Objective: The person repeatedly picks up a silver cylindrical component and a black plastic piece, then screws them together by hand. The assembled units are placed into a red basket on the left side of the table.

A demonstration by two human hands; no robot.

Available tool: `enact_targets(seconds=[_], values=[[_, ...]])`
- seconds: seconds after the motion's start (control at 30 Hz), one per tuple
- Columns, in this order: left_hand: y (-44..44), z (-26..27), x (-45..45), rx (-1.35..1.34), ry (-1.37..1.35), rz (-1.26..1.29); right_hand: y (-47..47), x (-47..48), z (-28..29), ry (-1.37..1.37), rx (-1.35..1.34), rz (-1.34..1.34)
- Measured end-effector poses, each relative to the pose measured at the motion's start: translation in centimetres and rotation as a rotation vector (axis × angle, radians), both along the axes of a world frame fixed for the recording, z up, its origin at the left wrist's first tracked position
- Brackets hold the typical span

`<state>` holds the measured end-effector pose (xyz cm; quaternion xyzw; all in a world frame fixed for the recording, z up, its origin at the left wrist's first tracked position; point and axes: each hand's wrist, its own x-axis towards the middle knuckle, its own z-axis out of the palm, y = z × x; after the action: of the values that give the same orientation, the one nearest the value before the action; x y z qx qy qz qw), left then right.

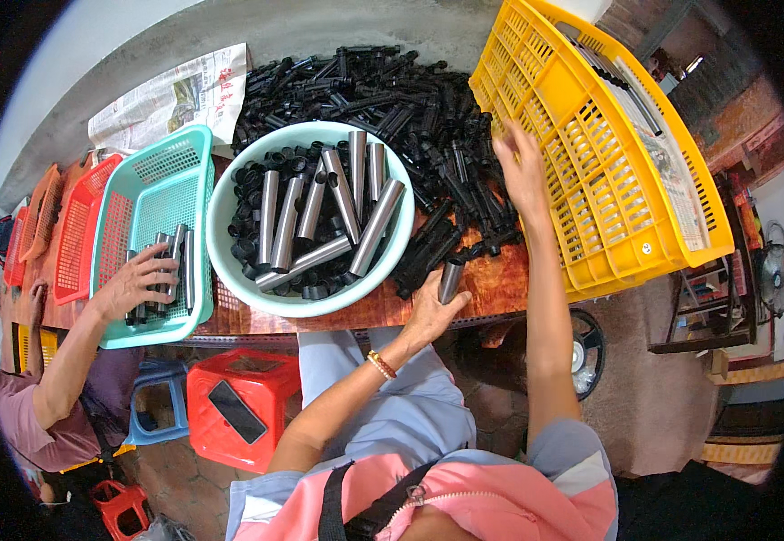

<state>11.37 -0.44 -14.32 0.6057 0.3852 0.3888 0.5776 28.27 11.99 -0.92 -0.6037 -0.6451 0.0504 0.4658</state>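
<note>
My left hand (426,311) grips a short grey metal tube (452,278) with a dark upper end, held upright near the table's front edge. My right hand (522,166) is raised beside the yellow plastic crate (571,135), fingers apart, and nothing shows in it. Below and left of it spreads a large heap of black plastic parts (358,88), reaching back to the wall. Left of my hands stands a pale mint basin (311,306). Inside it, several brushed metal tubes (288,223) lie over small black plastic rings (247,203).
At left, a co-worker's hand (138,280) touches metal tubes in a teal basket (152,335). Red baskets (84,230) stand beyond. Newspaper (176,95) lies behind. A red stool (230,379) under the table edge holds a phone (237,411). The wooden table (493,280) shows near the crate.
</note>
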Motion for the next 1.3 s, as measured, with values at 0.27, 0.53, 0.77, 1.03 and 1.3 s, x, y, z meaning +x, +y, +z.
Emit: enact_targets(seconds=[0.27,0.53,0.77,1.03,1.3], values=[[1.4,-1.1,0.3,-0.119,-0.218,0.039,-11.9,-2.1,-11.4,-0.297,-0.265,-0.155],[3.7,1.1,-0.3,-0.195,-0.218,0.014,-6.5,-3.5,-12.4,-0.454,-0.322,-0.236],[1.3,3.1,-4.3,-0.147,0.020,-0.042,-7.6,-3.1,-13.0,-0.340,-0.184,-0.192],[-2.2,3.1,-7.8,-0.259,-0.065,-0.022,-9.7,-2.9,-12.4,-0.212,-0.124,-0.132],[-3.9,5.0,-9.7,0.112,0.270,0.088,-10.4,-2.9,-12.8,-0.202,-0.145,-0.173]])
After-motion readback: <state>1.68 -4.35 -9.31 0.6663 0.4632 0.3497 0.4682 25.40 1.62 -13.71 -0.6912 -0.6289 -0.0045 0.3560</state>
